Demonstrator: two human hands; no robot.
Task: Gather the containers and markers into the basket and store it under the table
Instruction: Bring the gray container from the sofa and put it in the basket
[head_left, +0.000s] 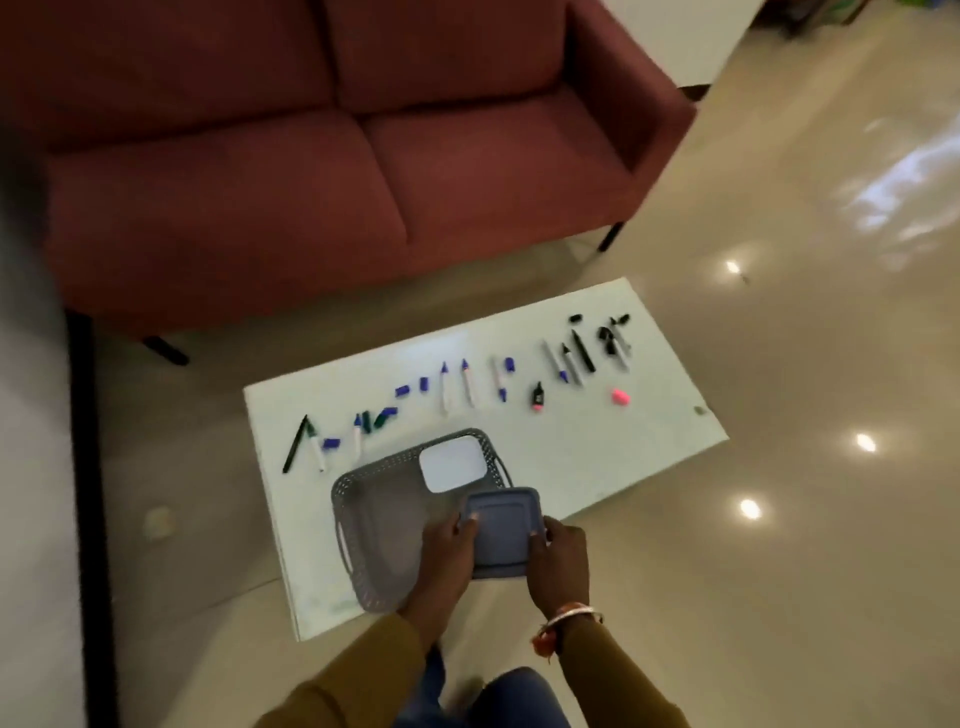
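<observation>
left fingers: your left hand is curled round the left edge of the slate-blue square plastic container, which has its lid on. The thumb lies on top of the lid.
right fingers: your right hand grips the right edge of the same container, fingertips hooked over the lid rim.
container: held roughly level between both hands, over the near-right corner of the basket. Can't tell whether it touches the basket or sits clear of it.
basket: grey perforated plastic basket with slot handles, lying on the front-left part of the desk, skewed to the desk edges.
in basket: white rounded-rectangle container, flat in the far-right corner.
markers: a loose row across the far side of the desk, left to right. Blue, green and black caps, some lying loose beside the barrels. Too blurred to count.
pink bits: short pink highlighter right of centre in the row, small pink piece further right, apart from it.
desk: white glossy desk, low and rectangular.
wrist: bangles on your right wrist, mustard-brown sleeves on both arms.
surroundings: dark red fabric sofa beyond the desk, glossy beige tiled floor with light reflections.
</observation>
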